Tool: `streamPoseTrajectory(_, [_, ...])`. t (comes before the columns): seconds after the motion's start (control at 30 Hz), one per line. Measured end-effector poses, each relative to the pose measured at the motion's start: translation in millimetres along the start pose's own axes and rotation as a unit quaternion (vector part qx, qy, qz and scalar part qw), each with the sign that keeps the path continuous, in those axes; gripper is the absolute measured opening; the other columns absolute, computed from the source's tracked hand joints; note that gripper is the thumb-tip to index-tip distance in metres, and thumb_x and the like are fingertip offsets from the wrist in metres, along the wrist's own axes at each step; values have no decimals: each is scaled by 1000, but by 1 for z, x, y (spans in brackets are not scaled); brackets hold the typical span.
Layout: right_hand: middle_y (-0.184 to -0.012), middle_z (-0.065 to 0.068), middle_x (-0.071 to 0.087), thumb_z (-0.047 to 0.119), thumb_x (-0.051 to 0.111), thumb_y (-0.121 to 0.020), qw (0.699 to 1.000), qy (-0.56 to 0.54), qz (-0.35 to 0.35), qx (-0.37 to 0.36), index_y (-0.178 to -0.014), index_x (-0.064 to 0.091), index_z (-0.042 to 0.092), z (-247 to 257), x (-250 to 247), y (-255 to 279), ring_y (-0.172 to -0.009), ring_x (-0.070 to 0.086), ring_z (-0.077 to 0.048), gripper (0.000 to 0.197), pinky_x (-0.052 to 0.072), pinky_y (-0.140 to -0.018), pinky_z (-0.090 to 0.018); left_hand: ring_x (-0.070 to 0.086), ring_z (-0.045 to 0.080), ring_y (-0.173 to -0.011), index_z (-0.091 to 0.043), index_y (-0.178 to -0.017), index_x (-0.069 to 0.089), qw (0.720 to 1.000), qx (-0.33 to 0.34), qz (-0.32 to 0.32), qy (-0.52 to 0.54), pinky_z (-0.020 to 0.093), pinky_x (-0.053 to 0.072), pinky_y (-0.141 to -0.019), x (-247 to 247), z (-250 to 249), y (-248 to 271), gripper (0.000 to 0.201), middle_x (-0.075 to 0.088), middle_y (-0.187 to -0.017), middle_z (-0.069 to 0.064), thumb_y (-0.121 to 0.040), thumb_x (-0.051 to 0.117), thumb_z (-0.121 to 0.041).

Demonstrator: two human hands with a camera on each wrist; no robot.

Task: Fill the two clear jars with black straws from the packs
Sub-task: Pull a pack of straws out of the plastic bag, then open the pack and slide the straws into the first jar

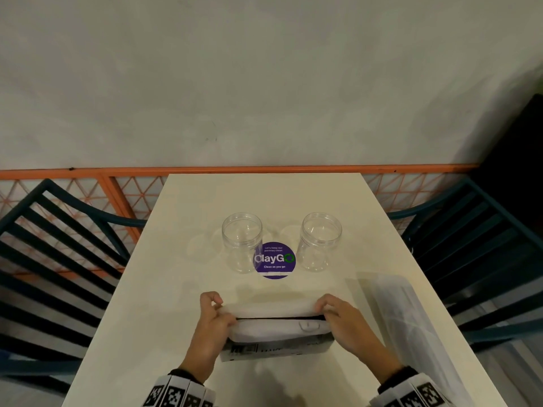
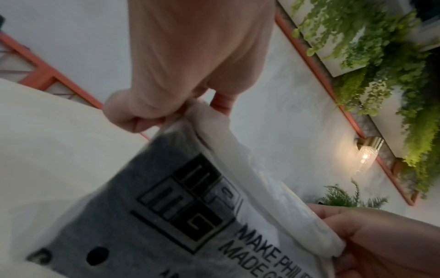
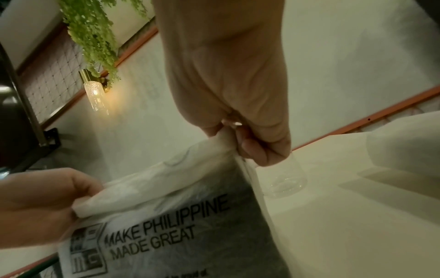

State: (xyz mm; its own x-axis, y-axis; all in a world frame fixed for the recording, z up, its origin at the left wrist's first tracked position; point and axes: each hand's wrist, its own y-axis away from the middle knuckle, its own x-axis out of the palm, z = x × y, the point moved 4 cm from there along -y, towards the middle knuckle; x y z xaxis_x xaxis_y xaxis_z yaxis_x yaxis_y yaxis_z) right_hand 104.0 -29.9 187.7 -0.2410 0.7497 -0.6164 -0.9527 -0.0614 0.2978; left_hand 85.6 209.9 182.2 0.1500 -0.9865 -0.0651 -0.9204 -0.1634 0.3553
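Note:
Two clear jars stand upright with no lids at the table's middle, one on the left (image 1: 241,241) and one on the right (image 1: 320,240); both look empty. Near the front edge I hold a frosted plastic pack of black straws (image 1: 276,333) upright. My left hand (image 1: 212,314) pinches the left end of its top edge, my right hand (image 1: 335,311) the right end. The dark straws show through the printed pack (image 2: 142,216) (image 3: 190,225). In the wrist views the fingers (image 2: 133,116) (image 3: 257,150) curl round the bunched plastic rim.
A second frosted pack (image 1: 405,324) lies along the white table's (image 1: 176,259) right side. A round purple sticker (image 1: 274,259) sits between the jars. Dark slatted chairs flank the table, left (image 1: 44,259) and right (image 1: 484,259). A wall stands behind.

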Motion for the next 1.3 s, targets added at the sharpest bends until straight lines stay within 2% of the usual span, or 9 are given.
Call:
streamPoseTrajectory(0.1, [-94,15,55,2,34,-93,998,55,16,-28,-98,70,20,5,5,1,-90,47,-5,40,33,-69,5,32,19,-68,-17,-68,37,999,39,-24,-2,28,26,-57,-9,-6,0,21,33,-75,5,-69,42,3])
streamPoseTrajectory(0.2, [-97,10,56,3,46,-87,998,54,0,-34,-107,67,18,4,3,3,-92,48,-7,32,34,-66,4,47,17,-78,-18,-49,60,989,98,-52,-95,20,37,-64,-16,-7,-3,49,44,-83,3,-74,38,18])
streamPoseTrajectory(0.3, [-113,1,57,9,55,-82,995,75,61,-34,-124,52,20,6,6,8,-102,53,-15,43,37,-72,-3,51,18,-86,-37,-62,69,952,144,-59,-265,24,43,-75,-16,1,-9,53,48,-94,-5,-80,48,9])
streamPoseTrajectory(0.4, [-137,-4,47,15,57,-82,986,120,101,-59,-139,34,18,12,17,12,-124,45,-18,61,33,-91,-15,50,24,-95,-26,-84,74,923,142,-107,-340,24,40,-74,-9,7,-11,24,51,-100,-1,-81,58,-8])
streamPoseTrajectory(0.5, [-140,-4,43,17,59,-83,985,118,107,-65,-140,28,19,13,24,13,-127,42,-18,66,30,-92,-14,50,26,-98,-23,-93,73,921,138,-148,-332,18,31,-76,-8,7,-11,22,46,-103,1,-79,62,-10])
streamPoseTrajectory(0.73, [-115,-4,38,21,63,-78,987,152,31,-43,-133,38,21,0,8,1,-108,40,-20,60,38,-91,-24,48,9,-87,-18,-118,61,927,150,36,-341,-3,34,-72,-6,-1,-2,49,51,-99,-2,-79,48,8])
streamPoseTrajectory(0.87, [-99,-3,46,12,73,-61,941,278,-85,-174,-107,60,21,30,8,1,-91,48,-24,48,47,-77,-33,49,4,-82,-21,-122,57,924,182,43,-335,-2,35,-69,-5,-11,7,52,45,-104,0,-80,48,8])
streamPoseTrajectory(1.1, [-125,-8,50,22,60,-83,916,254,54,-305,-129,47,13,82,54,-3,-115,45,-24,49,39,-98,-34,52,8,-96,-26,-116,62,925,246,45,-285,-3,34,-79,6,-35,21,49,42,-104,-21,-73,52,-4])
streamPoseTrajectory(1.3, [-121,-5,45,42,57,-84,919,195,12,-341,-125,44,18,84,58,-1,-109,47,-19,50,49,-86,-33,54,1,-101,-44,-106,59,936,277,32,-213,7,42,-83,10,-54,36,43,52,-106,-23,-71,49,-22])
